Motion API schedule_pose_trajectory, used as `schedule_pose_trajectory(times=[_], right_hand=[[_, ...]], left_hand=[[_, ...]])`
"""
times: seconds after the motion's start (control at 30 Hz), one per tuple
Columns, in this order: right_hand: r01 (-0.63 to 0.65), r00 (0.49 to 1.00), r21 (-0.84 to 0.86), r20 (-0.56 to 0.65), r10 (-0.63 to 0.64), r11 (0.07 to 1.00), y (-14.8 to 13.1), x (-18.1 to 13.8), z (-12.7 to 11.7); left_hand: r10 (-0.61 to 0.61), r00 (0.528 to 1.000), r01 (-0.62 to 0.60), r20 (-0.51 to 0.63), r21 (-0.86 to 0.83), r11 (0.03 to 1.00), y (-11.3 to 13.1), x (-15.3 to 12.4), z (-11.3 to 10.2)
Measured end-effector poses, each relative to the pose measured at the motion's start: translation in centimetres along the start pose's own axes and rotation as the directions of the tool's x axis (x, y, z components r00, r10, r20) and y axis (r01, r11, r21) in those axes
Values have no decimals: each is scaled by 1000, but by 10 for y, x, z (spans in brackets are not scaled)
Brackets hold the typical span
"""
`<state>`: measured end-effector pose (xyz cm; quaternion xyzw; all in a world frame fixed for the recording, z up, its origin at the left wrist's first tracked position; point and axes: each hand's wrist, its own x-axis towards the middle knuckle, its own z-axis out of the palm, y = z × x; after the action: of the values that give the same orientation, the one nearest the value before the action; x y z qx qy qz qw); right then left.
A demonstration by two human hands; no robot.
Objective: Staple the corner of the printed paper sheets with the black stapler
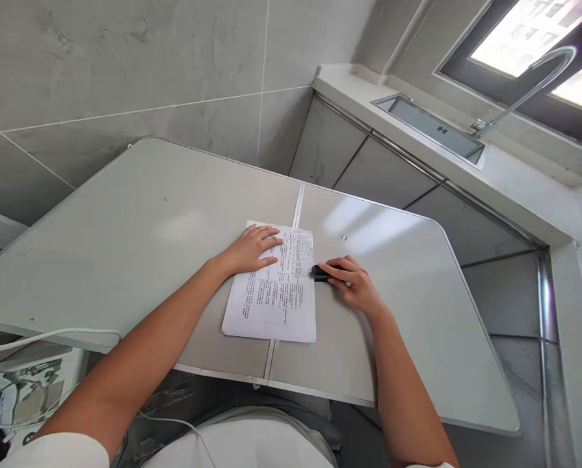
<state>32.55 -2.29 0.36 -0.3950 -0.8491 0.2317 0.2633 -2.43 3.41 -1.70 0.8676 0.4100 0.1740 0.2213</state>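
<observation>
A printed stack of paper (271,312) lies on the folding table, across its middle seam. My left hand (251,248) rests flat on the upper left part of the sheets, fingers spread. At the right edge of the paper, my right hand (354,281) is closed around a small black stapler (322,273). The stapler's front end meets the paper's edge; whether the sheets are between its jaws I cannot tell. My right fingers hide the stapler's rear part.
The pale folding table (100,227) stands by a grey tiled wall (173,58). A tiny object (344,238) lies beyond my right hand. To the right are a counter with a sink (432,130) and a tall faucet (529,97). A white cable (51,333) runs at the lower left.
</observation>
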Motion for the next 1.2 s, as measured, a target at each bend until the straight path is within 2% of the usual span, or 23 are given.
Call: schedule_pose_trajectory(times=[0.23,0.43,0.57,0.67,0.8,0.87,0.93,1.0,1.03,1.1,1.2], right_hand=[[-18,999,-77,28,20,997,-7,1,1],[-21,994,-374,91,59,927,-21,3,5],[23,992,-416,124,32,909,-24,1,9],[-46,999,-338,-25,40,940,-18,-10,16],[-209,959,-241,-242,150,948,-7,-30,21],[-323,914,-246,-333,233,914,-4,-36,17],[-427,840,-251,-465,279,869,-5,-34,13],[-475,778,-227,-560,285,850,-12,-22,13],[-472,768,-205,-572,286,857,-18,-13,16],[-416,796,-141,-534,285,898,-35,10,30],[-314,871,-53,-414,265,948,-65,49,62]], left_hand=[[-1,1000,1,-11,-9,1000,0,1,1],[17,1000,-17,-10,-4,1000,-3,1,2],[18,1000,-18,-22,-13,1000,-5,1,2],[18,1000,-18,-16,-1,1000,-6,2,2],[37,999,-38,-30,-14,999,-8,2,4],[41,998,-42,-45,-23,999,-8,2,4],[38,998,-40,-51,-35,999,-8,2,4],[16,997,-21,-81,-71,997,-8,3,2],[-4,993,-8,-119,-101,995,-7,4,0],[-54,969,8,-243,-185,983,-7,5,-4],[-157,883,8,-443,-320,947,-8,5,-11]])
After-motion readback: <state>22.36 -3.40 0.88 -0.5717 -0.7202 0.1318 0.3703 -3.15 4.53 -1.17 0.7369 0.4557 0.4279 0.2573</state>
